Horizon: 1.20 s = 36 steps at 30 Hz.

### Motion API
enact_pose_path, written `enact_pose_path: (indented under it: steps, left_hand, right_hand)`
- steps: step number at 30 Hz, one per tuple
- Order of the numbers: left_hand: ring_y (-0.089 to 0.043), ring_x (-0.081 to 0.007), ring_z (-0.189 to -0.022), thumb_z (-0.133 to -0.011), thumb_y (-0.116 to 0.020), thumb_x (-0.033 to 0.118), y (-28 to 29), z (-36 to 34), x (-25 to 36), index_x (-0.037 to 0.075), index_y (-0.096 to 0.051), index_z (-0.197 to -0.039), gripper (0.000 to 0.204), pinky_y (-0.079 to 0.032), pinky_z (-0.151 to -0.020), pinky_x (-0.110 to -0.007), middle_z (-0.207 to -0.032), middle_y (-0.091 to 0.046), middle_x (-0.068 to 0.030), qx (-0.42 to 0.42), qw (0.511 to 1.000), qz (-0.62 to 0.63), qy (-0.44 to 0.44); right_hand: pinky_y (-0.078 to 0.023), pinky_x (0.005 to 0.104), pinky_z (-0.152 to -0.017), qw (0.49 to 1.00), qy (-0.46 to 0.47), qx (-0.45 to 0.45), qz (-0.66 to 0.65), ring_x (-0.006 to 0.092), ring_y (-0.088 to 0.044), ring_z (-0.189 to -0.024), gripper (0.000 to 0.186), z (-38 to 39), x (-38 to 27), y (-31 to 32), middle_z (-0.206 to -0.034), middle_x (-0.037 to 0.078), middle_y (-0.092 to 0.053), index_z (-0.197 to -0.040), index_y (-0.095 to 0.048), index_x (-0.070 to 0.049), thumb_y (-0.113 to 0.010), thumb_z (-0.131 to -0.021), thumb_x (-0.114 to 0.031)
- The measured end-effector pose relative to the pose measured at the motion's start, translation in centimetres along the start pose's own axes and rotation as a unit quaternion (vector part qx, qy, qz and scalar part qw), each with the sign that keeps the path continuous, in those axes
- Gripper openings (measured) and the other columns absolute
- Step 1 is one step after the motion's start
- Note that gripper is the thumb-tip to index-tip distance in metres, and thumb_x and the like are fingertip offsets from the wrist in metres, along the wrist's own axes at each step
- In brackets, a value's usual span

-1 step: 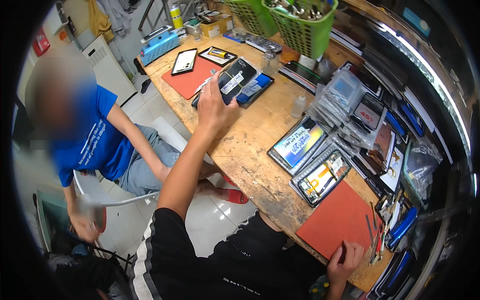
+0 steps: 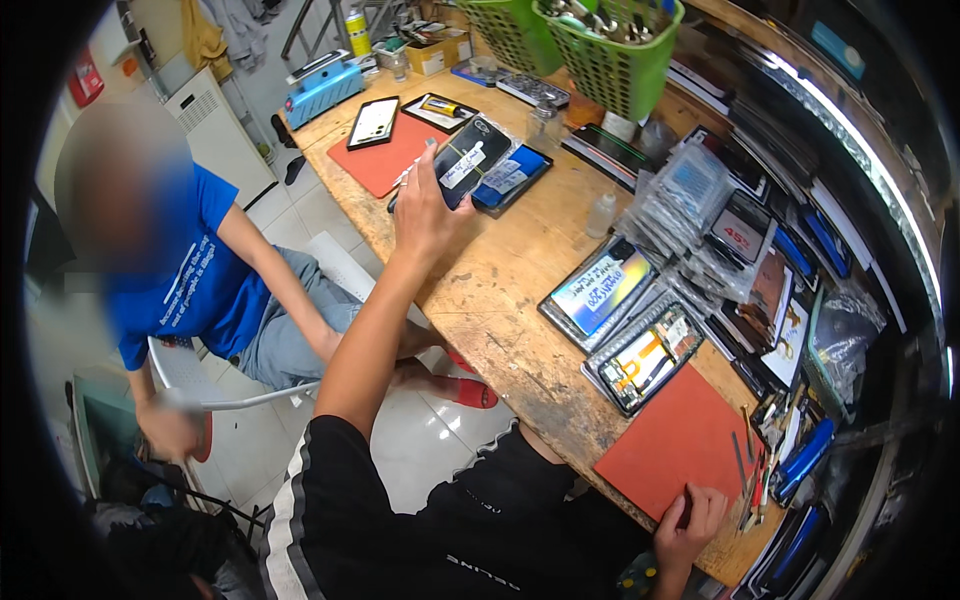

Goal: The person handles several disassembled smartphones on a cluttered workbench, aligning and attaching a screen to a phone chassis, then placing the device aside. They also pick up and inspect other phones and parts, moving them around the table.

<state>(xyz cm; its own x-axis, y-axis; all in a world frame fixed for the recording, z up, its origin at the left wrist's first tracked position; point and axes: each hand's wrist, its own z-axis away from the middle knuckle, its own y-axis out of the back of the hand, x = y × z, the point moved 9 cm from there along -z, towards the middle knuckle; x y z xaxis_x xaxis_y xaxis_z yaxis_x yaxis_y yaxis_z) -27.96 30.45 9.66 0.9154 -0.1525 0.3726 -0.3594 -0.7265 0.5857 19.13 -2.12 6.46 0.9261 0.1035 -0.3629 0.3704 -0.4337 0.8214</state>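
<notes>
My left hand (image 2: 425,215) reaches to the far part of the bench, its fingers and thumb closed around the lower end of a dark smartphone (image 2: 488,138) with a handwritten white label. That phone is tilted over another phone with a blue label (image 2: 512,172). My right hand (image 2: 690,525) rests on the near edge of a red mat (image 2: 668,435), fingers curled; whatever may be between them is hidden. Just beyond this mat lies an opened phone (image 2: 645,360) showing an orange flex cable. Beside it is a phone with a labelled, shiny back (image 2: 600,288).
A seated person in a blue shirt (image 2: 200,260) faces the bench from the left. Green baskets (image 2: 610,70) hang over the back edge. Bagged parts (image 2: 685,190) and stacked phones crowd the right side, with tweezers and tools (image 2: 765,460) by the red mat. A small bottle (image 2: 602,215) stands mid-bench.
The whole scene sits very slightly farther right in the picture. Both my hands keep their places and grips.
</notes>
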Motion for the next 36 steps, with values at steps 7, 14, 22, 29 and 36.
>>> enact_pose_path:
  steps: [7,14,22,29,36]
  left_hand:
    - [-0.07,-0.0454,-0.111,-0.075,-0.087,0.022,1.8,0.4,-3.7,0.007,-0.038,-0.155,0.095,-0.057,-0.097,-0.052,-0.127,-0.068,-0.0278,0.033,0.998,-0.032,0.038]
    - [-0.063,-0.045,-0.118,-0.076,-0.086,0.019,1.7,1.1,-4.2,0.004,-0.037,-0.156,0.095,-0.052,-0.102,-0.052,-0.13,-0.064,-0.0262,0.014,0.997,0.004,0.071]
    - [-0.061,-0.0431,-0.125,-0.076,-0.087,0.015,1.3,2.0,-2.8,0.004,-0.038,-0.154,0.093,-0.051,-0.106,-0.051,-0.136,-0.06,-0.0257,0.038,0.999,0.008,-0.009]
    - [-0.056,-0.0448,-0.128,-0.073,-0.087,0.011,0.5,2.6,-1.3,0.006,-0.038,-0.154,0.095,-0.047,-0.111,-0.053,-0.136,-0.057,-0.0245,0.029,0.997,0.029,-0.07]
    - [-0.055,-0.0454,-0.127,-0.072,-0.087,0.01,0.6,2.6,-1.2,0.006,-0.038,-0.154,0.095,-0.047,-0.11,-0.054,-0.136,-0.056,-0.0251,0.018,0.997,0.044,-0.068]
  right_hand:
    - [-0.046,0.0471,-0.085,0.999,-0.024,-0.022,0.012,0.0384,-0.058,-0.095,0.018,0.4,0.7,-0.4,-0.1,0.02,-0.055,-0.109,-0.065,0.006,-0.063,-0.092,0.002]
    - [-0.046,0.0465,-0.086,1.0,-0.019,-0.014,0.013,0.0381,-0.058,-0.096,0.018,0.4,0.6,-0.2,-0.101,0.02,-0.056,-0.109,-0.065,0.006,-0.063,-0.092,0.002]
    - [-0.047,0.0451,-0.083,1.0,-0.022,-0.01,0.01,0.0375,-0.059,-0.094,0.018,0.4,0.6,-0.2,-0.101,0.02,-0.056,-0.109,-0.066,0.006,-0.062,-0.092,0.002]
    - [-0.047,0.0446,-0.082,1.0,-0.021,-0.006,0.002,0.0373,-0.059,-0.093,0.017,0.4,0.6,-0.3,-0.1,0.02,-0.056,-0.109,-0.066,0.006,-0.062,-0.092,0.002]
    - [-0.048,0.0446,-0.082,1.0,-0.008,-0.004,0.015,0.037,-0.059,-0.092,0.017,0.4,0.6,-0.4,-0.099,0.02,-0.056,-0.108,-0.066,0.006,-0.062,-0.092,0.002]
